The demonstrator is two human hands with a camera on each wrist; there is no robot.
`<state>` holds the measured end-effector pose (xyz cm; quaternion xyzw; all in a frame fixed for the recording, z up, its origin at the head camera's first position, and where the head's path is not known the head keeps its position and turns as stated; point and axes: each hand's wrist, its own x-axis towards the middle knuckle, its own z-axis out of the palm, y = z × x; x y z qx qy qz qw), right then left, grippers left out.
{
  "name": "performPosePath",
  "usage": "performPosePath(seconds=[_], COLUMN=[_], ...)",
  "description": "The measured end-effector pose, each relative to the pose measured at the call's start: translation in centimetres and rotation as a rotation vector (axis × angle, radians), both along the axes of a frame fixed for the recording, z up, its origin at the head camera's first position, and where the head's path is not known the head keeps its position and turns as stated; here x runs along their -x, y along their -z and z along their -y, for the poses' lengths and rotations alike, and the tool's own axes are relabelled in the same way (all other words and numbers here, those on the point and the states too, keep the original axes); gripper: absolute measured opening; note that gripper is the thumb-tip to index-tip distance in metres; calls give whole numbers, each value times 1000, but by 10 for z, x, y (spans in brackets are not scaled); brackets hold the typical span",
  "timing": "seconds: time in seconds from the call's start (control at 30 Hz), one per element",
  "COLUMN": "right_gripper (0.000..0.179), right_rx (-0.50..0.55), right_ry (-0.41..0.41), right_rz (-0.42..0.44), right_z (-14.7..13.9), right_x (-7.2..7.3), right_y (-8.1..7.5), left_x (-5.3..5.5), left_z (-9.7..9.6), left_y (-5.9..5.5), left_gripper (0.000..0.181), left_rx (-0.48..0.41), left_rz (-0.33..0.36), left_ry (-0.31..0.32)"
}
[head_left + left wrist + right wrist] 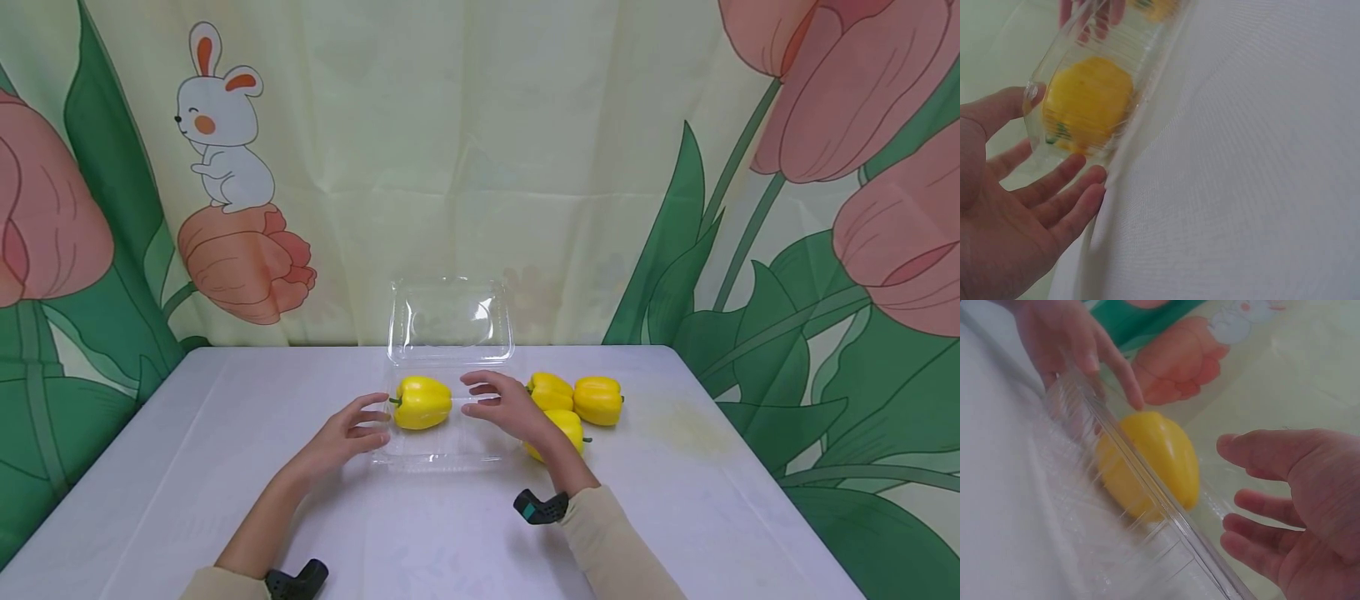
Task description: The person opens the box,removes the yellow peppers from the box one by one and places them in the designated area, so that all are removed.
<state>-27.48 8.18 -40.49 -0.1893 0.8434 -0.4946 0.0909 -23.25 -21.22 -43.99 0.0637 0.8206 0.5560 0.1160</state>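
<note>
A yellow bell pepper point(422, 403) lies on its side in the left half of a clear plastic clamshell box point(450, 458), its green stem pointing left. The box's lid point(451, 321) stands raised at the back. My left hand point(356, 432) is at the box's left wall, fingers spread and relaxed; in the left wrist view its thumb point(1004, 107) is at the rim. Over the right part of the box hovers my right hand point(504, 407), its fingers loosely extended, holding nothing. The right wrist view shows a gap between that hand point(1300, 506) and the pepper point(1163, 462).
Three more yellow peppers are grouped right of the box: one at the back point(551, 392), one at the right point(597, 400), and one nearer point(564, 429), partly behind my right forearm. A white cloth point(420, 533) covers the table. A printed curtain point(540, 167) hangs behind its far edge.
</note>
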Motion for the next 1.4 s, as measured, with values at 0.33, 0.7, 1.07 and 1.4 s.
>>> performPosePath(seconds=[0.33,0.7,1.07,1.4], right_gripper=[47,47,50,51], right_rx=[-9,-20,-39,-38], right_ry=[-16,-34,-34,-35], right_rz=[-10,-18,-12,-7], right_z=[2,5,9,11], right_x=[3,7,8,9], right_y=[1,3,4,4], left_x=[1,2,0,0], left_z=[0,0,0,0], left_y=[0,0,0,0], left_gripper=[64,64,64,63], left_rx=[10,15,8,2], left_rz=[-3,-3,-2,1], left_ry=[-7,-3,-8,-8])
